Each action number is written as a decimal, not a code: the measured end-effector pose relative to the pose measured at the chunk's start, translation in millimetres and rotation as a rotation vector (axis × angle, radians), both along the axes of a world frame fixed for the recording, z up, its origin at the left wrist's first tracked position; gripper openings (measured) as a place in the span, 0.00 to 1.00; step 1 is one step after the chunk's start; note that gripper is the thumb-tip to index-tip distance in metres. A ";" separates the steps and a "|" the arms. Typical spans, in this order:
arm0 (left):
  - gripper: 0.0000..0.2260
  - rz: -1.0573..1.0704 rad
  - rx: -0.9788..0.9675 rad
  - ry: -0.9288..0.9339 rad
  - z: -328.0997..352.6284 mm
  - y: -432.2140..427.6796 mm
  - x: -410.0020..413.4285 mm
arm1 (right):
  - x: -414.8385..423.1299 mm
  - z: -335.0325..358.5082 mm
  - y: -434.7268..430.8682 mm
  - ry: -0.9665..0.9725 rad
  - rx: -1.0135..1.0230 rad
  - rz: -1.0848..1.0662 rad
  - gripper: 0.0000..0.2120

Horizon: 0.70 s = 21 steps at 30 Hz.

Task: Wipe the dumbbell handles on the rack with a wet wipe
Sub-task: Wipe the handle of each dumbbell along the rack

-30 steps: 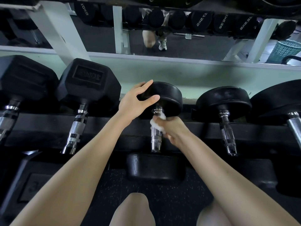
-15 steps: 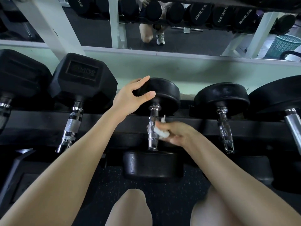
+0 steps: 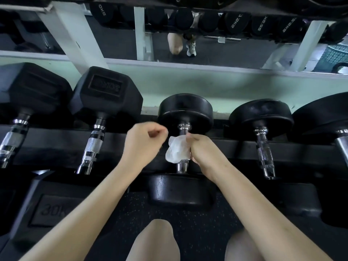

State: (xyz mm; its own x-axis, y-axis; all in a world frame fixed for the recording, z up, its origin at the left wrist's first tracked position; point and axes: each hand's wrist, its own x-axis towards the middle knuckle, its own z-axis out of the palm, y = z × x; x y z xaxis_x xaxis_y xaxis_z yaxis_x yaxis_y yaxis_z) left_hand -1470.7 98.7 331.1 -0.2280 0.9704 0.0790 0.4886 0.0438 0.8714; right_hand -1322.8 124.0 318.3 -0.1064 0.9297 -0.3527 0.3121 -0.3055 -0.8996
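Note:
A round-headed black dumbbell (image 3: 185,110) lies on the lower rack (image 3: 47,147) straight ahead, its chrome handle (image 3: 183,129) pointing toward me. My right hand (image 3: 202,147) presses a crumpled white wet wipe (image 3: 177,150) around the middle of that handle. My left hand (image 3: 145,140) hovers just left of the handle, fingers curled in a loose fist, holding nothing and touching nothing. The handle's middle is hidden under the wipe.
Two hex dumbbells (image 3: 105,95) with knurled handles lie to the left, and round ones (image 3: 260,117) to the right. A mirror (image 3: 216,51) behind the rack reflects an upper row of dumbbells and my knee. A black speckled floor (image 3: 169,213) and my knees are below.
My left hand has come off the far head of the dumbbell, dropped beside the handle and curled shut. My right hand has spread the wipe wider over the handle.

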 end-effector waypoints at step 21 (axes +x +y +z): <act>0.10 -0.001 -0.257 -0.300 -44.0 52.6 43.3 | 15.1 -12.7 0.0 0.158 0.037 0.052 0.18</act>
